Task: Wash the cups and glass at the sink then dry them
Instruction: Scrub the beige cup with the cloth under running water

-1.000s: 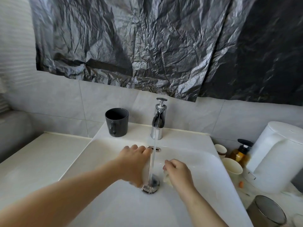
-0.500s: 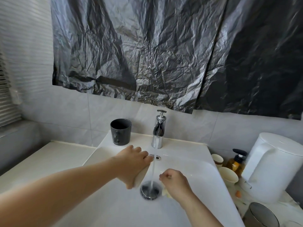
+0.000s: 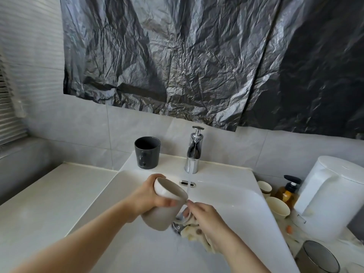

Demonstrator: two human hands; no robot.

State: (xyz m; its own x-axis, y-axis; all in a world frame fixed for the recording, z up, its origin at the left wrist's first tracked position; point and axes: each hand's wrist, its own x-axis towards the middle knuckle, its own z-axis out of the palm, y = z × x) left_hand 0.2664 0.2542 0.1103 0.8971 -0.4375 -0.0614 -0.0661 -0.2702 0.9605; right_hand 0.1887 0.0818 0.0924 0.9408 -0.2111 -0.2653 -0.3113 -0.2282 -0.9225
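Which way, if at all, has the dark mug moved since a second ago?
No. The dark mug still stands upright on the sink ledge, left of the faucet, with the same gap between them. Only the camera shifted.

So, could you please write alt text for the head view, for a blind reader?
A person's left hand holds a pale mug tilted over a white sink, at the stream from a running tap, while the right hand holds a cloth by its handle. A dark mug stands on the sink's back edge.
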